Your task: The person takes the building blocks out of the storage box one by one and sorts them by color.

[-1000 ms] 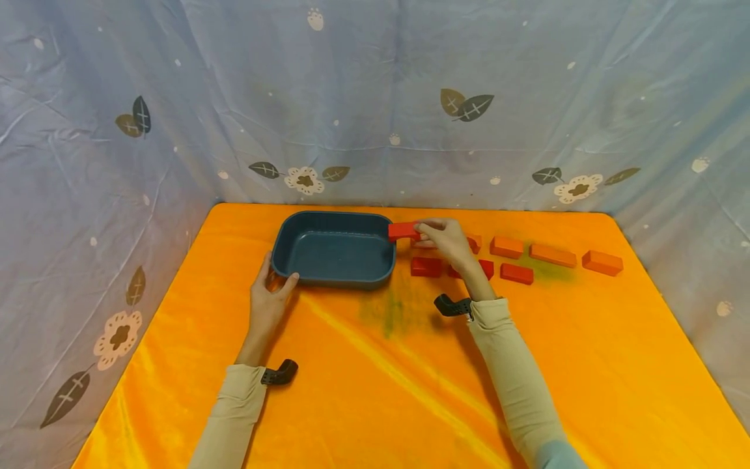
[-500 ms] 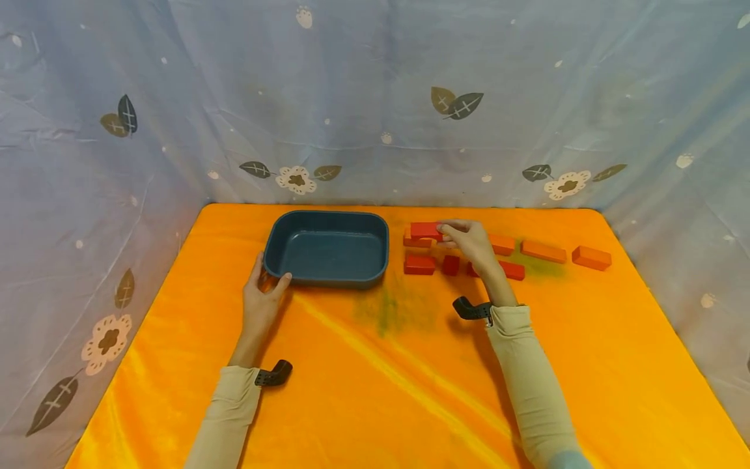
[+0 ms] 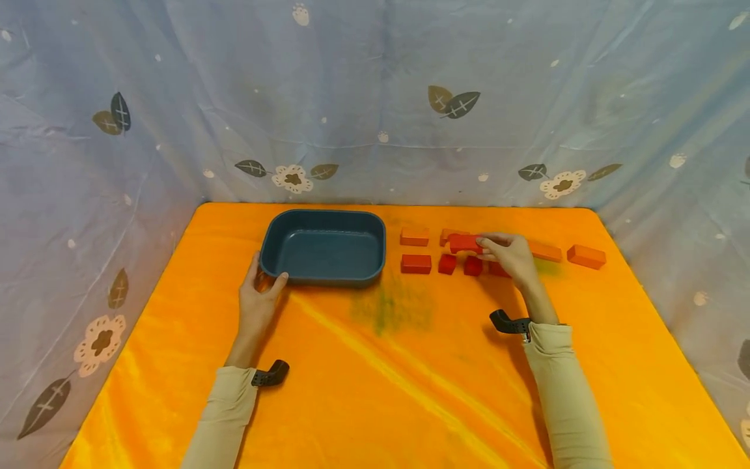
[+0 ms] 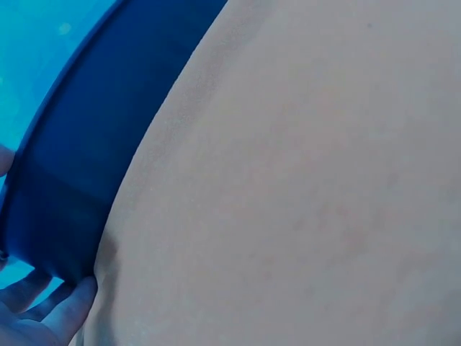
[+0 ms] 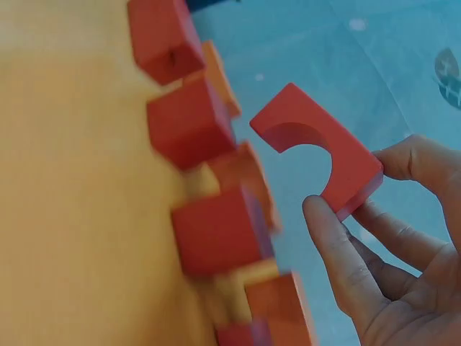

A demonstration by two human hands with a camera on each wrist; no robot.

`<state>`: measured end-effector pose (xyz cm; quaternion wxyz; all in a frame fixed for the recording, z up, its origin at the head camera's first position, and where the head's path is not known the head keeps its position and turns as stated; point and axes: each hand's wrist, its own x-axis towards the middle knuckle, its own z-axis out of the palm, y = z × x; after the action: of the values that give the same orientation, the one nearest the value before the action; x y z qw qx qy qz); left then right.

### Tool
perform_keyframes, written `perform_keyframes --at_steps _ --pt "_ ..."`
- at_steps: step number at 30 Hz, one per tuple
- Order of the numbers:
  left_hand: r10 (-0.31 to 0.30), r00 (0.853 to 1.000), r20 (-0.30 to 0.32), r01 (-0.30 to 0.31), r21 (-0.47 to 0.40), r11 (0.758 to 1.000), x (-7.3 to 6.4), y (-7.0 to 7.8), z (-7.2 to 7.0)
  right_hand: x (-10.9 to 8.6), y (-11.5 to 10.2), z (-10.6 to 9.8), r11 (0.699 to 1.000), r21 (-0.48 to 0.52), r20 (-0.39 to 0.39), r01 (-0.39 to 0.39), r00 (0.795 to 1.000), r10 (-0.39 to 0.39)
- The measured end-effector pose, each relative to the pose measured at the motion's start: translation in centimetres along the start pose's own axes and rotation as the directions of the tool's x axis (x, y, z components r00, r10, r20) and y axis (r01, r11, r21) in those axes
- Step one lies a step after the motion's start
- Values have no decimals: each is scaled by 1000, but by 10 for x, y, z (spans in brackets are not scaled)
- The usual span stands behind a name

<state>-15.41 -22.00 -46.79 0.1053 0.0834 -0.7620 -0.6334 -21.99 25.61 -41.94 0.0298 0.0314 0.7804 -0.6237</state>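
Observation:
A red arch block [image 3: 465,243] is pinched at one end by the thumb and fingers of my right hand [image 3: 514,259], raised over the block rows. Its curved cutout shows plainly in the right wrist view, where the arch block [image 5: 353,169] stands apart from the blocks behind. With my left hand [image 3: 258,306] I hold the near left corner of a dark blue rectangular container [image 3: 328,283]. The left wrist view shows fingers [image 4: 72,310] against the outer wall of the container [image 4: 79,144]. Nothing lies inside the container.
Red blocks [image 3: 416,264] form a front row right of the container. Behind them runs a row of orange blocks [image 3: 415,236], partly hidden by my right hand and the arch. All lie on a yellow-orange cloth [image 3: 375,378], with patterned grey curtains [image 3: 351,98] around it.
My right hand has carried the red arch block rightward, away from the container's right rim and along the rows. My left hand keeps its hold on the container. The head view has shifted slightly.

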Motion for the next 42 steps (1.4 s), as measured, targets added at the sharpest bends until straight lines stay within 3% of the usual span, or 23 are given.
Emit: perform_keyframes --at_steps 8,16,24,33,42 --pt "-8 1000 -13 8 9 1000 0 2 -2 -13 15 -27 994 111 -53 16 999 -10" --pt "-5 1000 2 5 -11 1000 0 2 0 -25 25 -56 995 100 -87 10 996 -1" --pt "-11 1000 -5 11 2 1000 1 2 1 -37 30 -87 992 126 -92 -16 995 28" --pt "8 1000 -9 -8 22 1000 1 2 1 -44 43 -118 973 224 -70 -50 995 68" --pt "-17 1000 -5 17 5 1000 0 0 0 -45 53 -134 986 115 -65 -122 989 130"
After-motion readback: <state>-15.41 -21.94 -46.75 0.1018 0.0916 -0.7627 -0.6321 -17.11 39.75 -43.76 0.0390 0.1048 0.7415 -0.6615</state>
